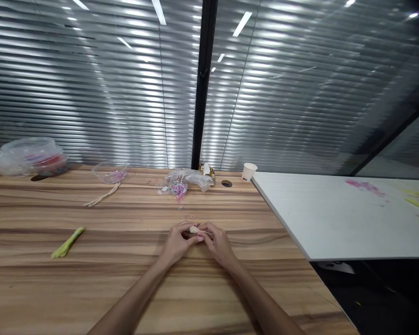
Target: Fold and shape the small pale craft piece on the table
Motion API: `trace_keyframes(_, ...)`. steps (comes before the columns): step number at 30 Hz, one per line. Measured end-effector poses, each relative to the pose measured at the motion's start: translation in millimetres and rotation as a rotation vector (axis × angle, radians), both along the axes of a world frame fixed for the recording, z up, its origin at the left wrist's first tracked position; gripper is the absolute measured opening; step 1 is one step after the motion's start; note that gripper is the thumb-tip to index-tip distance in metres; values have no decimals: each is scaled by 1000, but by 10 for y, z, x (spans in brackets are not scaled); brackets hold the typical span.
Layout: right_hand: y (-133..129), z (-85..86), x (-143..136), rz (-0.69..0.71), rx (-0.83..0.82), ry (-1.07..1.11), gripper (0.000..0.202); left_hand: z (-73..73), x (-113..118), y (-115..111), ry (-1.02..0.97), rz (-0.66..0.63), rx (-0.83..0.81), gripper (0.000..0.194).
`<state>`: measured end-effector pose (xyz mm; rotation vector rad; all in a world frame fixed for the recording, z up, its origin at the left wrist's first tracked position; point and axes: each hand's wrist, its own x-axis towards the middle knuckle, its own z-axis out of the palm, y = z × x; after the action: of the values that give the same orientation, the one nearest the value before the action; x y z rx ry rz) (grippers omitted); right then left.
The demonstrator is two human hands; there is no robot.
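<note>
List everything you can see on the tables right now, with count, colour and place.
small bundle: one, cream with pink, pinched between both hands
green strip: one, yellow-green, left on the wooden table
cream cords: a few, off-white, left of centre
clear bowl: one, pink bits inside, far side
plastic bag: one, clear, pink pieces inside, far centre
large bag: one, clear, red contents, far left
paper cup: one, white, by the white table
pink smear: one, on white table
left hand: one, gripping the bundle
right hand: one, gripping the bundle
</note>
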<state>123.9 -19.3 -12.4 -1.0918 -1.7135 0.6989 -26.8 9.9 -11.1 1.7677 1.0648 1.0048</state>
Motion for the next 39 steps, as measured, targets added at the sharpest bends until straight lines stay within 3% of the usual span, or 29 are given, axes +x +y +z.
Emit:
trace_keyframes(4,3,-7,-8,10,-8,41,14,-16,-15,14,2,-23,15,30)
trace_keyframes(11,49,-75,-45,-68,-142,324,14,73,-13,-2,-6,-90,-20,22)
trace_keyframes(18,127,-115,-39,-134,-205,552,19,148,41,-137,-5,-115,225,15)
trace_keyframes(21,128,-123,-52,-137,-234,597,21,153,36,-172,-82,-175,232,12)
trace_keyframes(24,116,-115,-63,-129,-237,591,22,166,27,-173,-158,-215,109,15)
trace_keyframes(28,103,-96,-70,-114,-220,582,21,177,38,-133,-272,-207,-173,20)
trace_keyframes(34,64,-97,-101,-111,-173,483,18,70,57,-54,-509,-176,-509,24)
trace_keyframes(39,6,-70,-94,-80,-106,353,16,30,29,-23,-611,-88,-643,21)
